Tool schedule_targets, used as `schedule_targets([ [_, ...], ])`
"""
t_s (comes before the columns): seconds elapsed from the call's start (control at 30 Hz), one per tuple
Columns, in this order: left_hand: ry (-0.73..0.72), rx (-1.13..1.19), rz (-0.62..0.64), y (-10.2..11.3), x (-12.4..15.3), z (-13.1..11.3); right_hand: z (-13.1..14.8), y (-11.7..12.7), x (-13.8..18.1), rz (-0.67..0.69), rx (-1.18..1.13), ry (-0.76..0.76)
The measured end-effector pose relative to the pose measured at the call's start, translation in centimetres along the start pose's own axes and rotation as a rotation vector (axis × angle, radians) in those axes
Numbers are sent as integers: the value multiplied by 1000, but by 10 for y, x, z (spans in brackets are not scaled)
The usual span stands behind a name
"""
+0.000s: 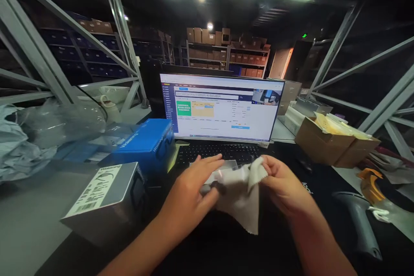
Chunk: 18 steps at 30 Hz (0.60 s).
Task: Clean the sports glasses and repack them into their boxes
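My right hand [280, 183] pinches a pale cleaning cloth [247, 209] with a zigzag edge, by its upper corner; the rest hangs down between my hands. My left hand [194, 185] reaches in from the left, with a shiny clear plastic piece [219, 176] between its thumb and fingers. A small dark part shows by the thumb tip, too blurred to name. The cloth overlaps the plastic, so its full shape is hidden. Both hands are above the desk, just in front of the black keyboard [233, 152].
Behind the keyboard stands a lit monitor [223, 112]. To the left are a blue box [145, 142], a grey labelled box [106, 198] and plastic bags [61, 125]. On the right lie a barcode scanner [359, 220], a tape dispenser [373, 187] and an open carton [326, 144].
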<state>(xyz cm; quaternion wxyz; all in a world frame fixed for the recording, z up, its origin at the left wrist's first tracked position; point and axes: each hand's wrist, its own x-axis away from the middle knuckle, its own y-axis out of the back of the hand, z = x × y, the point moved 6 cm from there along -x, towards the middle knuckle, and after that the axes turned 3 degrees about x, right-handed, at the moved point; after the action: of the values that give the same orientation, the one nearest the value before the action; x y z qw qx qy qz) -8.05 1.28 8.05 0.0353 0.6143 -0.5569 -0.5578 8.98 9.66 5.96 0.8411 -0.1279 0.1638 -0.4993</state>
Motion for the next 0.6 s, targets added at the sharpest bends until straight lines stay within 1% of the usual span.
schedule_targets([
  [0.07, 41, -4, -26, 10, -1, 6, 13, 14, 7, 128, 232, 3],
  [0.1, 61, 7, -27, 13, -1, 8, 21, 25, 11, 151, 354, 18],
  [0.13, 80, 27, -22, 17, -1, 9, 32, 40, 14, 108, 443, 76],
  [0.17, 94, 51, -14, 19, -1, 10, 45, 57, 18, 9, 505, 164],
  [0.23, 118, 97, -2, 22, -1, 11, 69, 87, 29, -265, 583, 349],
  [0.27, 125, 111, 9, 22, -1, 11, 78, 95, 35, -382, 595, 439],
  [0.3, 125, 119, 19, 22, -2, 11, 83, 98, 40, -465, 594, 516],
  [0.37, 121, 121, 50, 22, -3, 9, 86, 92, 47, -539, 570, 632],
  [0.4, 120, 117, 68, 21, -3, 8, 85, 86, 48, -550, 564, 659],
  [0.47, 120, 105, 104, 20, -4, 7, 78, 69, 46, -532, 586, 657],
  [0.53, 117, 90, 124, 18, -4, 5, 66, 48, 42, -447, 637, 612],
  [0.6, 97, 63, 137, 14, -4, 3, 53, 22, 39, -282, 745, 577],
])
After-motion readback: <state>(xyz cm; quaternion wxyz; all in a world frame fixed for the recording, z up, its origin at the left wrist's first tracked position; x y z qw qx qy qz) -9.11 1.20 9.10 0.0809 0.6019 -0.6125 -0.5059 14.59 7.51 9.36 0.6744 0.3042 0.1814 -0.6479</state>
